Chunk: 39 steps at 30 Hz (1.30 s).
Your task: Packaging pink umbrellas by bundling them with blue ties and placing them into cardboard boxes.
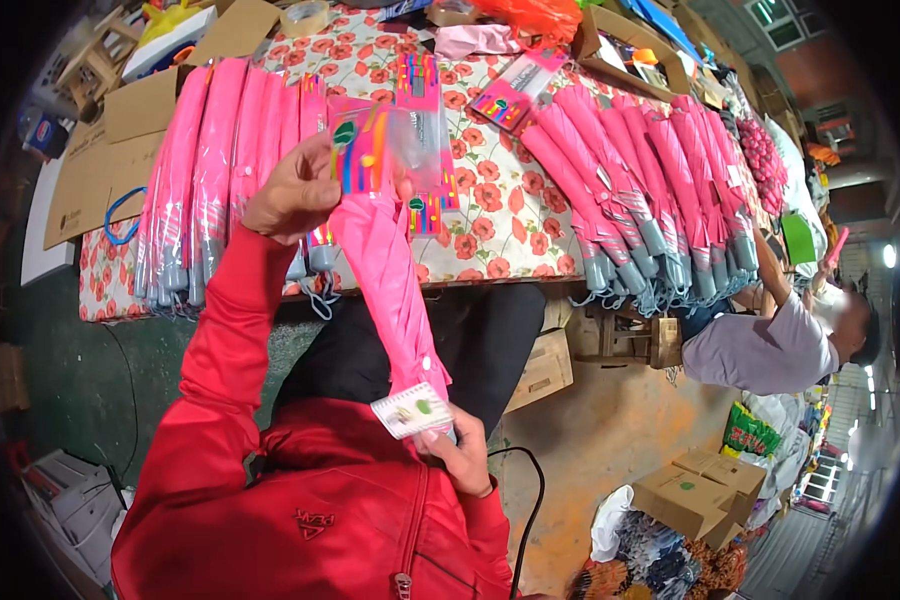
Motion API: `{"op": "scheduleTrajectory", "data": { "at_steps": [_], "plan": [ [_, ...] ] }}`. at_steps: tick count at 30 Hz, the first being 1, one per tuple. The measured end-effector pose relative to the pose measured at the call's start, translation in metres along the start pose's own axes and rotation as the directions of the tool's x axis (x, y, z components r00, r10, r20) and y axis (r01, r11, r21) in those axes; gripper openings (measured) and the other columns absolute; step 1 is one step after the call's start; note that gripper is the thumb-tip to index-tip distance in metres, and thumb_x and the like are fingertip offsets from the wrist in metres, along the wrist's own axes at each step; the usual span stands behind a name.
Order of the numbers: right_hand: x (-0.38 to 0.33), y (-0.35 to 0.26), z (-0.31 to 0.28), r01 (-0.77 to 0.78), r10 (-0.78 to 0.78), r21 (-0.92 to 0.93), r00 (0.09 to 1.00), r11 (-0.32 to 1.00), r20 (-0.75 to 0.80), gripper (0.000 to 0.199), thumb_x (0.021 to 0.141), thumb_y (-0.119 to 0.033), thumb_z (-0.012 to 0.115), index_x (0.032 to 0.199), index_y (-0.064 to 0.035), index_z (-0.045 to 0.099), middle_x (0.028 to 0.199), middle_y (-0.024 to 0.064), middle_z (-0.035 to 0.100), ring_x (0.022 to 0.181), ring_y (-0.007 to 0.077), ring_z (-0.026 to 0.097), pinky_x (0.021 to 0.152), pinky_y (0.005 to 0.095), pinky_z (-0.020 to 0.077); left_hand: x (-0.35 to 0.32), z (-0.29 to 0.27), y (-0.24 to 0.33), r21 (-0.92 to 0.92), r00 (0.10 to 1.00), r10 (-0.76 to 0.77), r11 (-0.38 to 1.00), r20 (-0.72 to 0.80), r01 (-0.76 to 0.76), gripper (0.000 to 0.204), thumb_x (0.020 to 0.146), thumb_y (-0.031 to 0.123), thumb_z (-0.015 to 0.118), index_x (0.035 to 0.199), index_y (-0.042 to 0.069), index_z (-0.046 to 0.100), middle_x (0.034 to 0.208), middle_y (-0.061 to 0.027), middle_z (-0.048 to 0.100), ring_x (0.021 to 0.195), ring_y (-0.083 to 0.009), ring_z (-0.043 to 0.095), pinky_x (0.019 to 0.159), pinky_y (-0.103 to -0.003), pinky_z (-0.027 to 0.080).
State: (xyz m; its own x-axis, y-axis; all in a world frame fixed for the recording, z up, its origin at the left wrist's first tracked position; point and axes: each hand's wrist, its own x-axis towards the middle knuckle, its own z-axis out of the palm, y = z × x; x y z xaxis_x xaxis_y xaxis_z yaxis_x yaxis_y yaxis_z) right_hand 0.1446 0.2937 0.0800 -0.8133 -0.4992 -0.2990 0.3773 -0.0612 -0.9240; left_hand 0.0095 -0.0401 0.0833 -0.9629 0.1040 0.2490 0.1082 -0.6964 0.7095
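Note:
A folded pink umbrella [388,275] slants across my lap, from the table edge down to my chest. At its lower end my right hand [455,455] is closed around the handle, with a small white printed card [410,410] by the thumb. My left hand [295,190] pinches a clear plastic sleeve with a multicoloured printed top [363,150] at the umbrella's upper end. Whether that end is inside the sleeve or behind it, I cannot tell. More printed sleeves [430,215] lie on the table just beyond.
Pink umbrellas in clear sleeves [210,180] lie in a row at left. Another pile of pink umbrellas [640,180] with grey handles lies at right on the flowered tablecloth [490,220]. Cardboard boxes [105,180] stand at the far left. A co-worker [770,340] sits at right.

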Motion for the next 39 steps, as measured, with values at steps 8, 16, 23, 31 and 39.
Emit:
{"op": "scheduleTrajectory", "data": {
  "at_steps": [8, 16, 23, 31, 39],
  "plan": [
    [0.01, -0.002, -0.008, -0.086, 0.089, -0.033, 0.992, 0.996, 0.091, 0.017, 0.095, -0.013, 0.056, 0.103, 0.0007, 0.062, 0.074, 0.0047, 0.06, 0.059, 0.0104, 0.045, 0.055, 0.0218, 0.0368, -0.001, 0.026, 0.009, 0.004, 0.996, -0.01, 1.0, -0.09, 0.011, 0.063, 0.087, 0.022, 0.072, 0.138, -0.003, 0.046, 0.124, -0.0219, 0.063, 0.104, -0.0313, 0.067, 0.098, -0.041, 0.051],
    [0.021, -0.009, 0.001, -0.151, 0.095, 0.257, 0.971, 0.954, 0.221, 0.025, 0.1, -0.019, 0.049, 0.108, 0.0016, 0.06, 0.072, 0.0081, 0.059, 0.052, 0.0107, 0.044, 0.049, 0.0204, 0.0329, -0.015, 0.022, -0.002, -0.038, 0.981, -0.022, 0.999, -0.193, 0.015, 0.065, 0.089, 0.024, 0.07, 0.142, -0.001, 0.042, 0.125, -0.0187, 0.058, 0.112, -0.0319, 0.062, 0.103, -0.046, 0.047],
    [0.035, -0.015, 0.0, -0.329, 0.15, 0.446, 0.909, 0.833, 0.389, 0.028, 0.102, -0.021, 0.046, 0.113, 0.0014, 0.059, 0.073, 0.0083, 0.059, 0.051, 0.0106, 0.044, 0.048, 0.0205, 0.0323, -0.028, 0.031, -0.032, -0.26, 0.989, 0.019, 0.964, -0.148, -0.057, 0.052, 0.091, 0.028, 0.067, 0.13, -0.004, 0.053, 0.12, -0.0192, 0.063, 0.102, -0.0288, 0.065, 0.097, -0.04, 0.051],
    [0.036, -0.023, 0.02, 0.098, -0.109, -0.263, 0.994, 0.96, -0.029, 0.023, 0.092, -0.013, 0.061, 0.108, 0.0024, 0.064, 0.072, 0.0068, 0.062, 0.052, 0.0135, 0.045, 0.051, 0.0248, 0.0382, -0.031, 0.042, -0.024, 0.094, 0.933, 0.044, 0.995, -0.356, -0.011, 0.05, 0.093, 0.027, 0.065, 0.131, -0.003, 0.054, 0.121, -0.0202, 0.063, 0.105, -0.0281, 0.065, 0.098, -0.04, 0.05],
    [0.039, -0.021, 0.029, 0.076, -0.126, -0.301, 0.981, 0.951, -0.151, 0.021, 0.087, -0.01, 0.067, 0.103, 0.0027, 0.065, 0.07, 0.0055, 0.063, 0.053, 0.0137, 0.046, 0.053, 0.0258, 0.0403, -0.056, 0.061, -0.046, 0.269, 0.919, -0.171, 0.923, -0.355, 0.275, 0.038, 0.091, 0.016, 0.063, 0.121, -0.008, 0.06, 0.114, -0.0227, 0.068, 0.098, -0.0283, 0.069, 0.089, -0.036, 0.055]
  ]
}}
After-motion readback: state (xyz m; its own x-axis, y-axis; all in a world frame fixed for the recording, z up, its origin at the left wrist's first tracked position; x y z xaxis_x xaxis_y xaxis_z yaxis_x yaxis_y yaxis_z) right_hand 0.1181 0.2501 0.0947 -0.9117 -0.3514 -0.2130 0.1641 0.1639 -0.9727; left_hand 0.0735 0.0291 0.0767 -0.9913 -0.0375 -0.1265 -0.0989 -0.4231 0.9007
